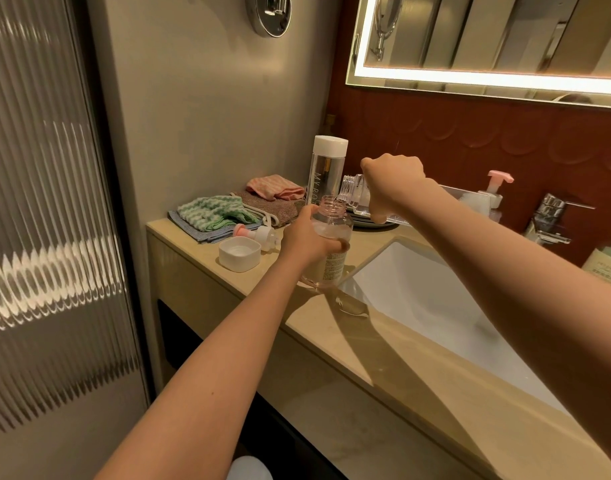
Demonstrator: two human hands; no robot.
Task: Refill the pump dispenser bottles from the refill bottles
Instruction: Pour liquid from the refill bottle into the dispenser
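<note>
My left hand (306, 239) grips a clear pinkish dispenser bottle (332, 251) standing on the counter beside the sink, its neck uncapped. My right hand (394, 183) holds a clear refill bottle (354, 194) tipped on its side, its mouth right over the dispenser's neck. The pink-and-white pump head (257, 234) lies on the counter to the left, next to a white square cap (239, 253). A second tall clear refill bottle with a white cap (326, 168) stands behind. Another pump dispenser with a pink head (493, 195) stands near the tap.
Folded cloths (228, 211) are stacked at the counter's back left. The white sink basin (435, 306) lies to the right with a chrome tap (552, 220). A green-labelled bottle (609, 261) stands at the right edge. A dark tray (370, 223) sits behind the dispenser.
</note>
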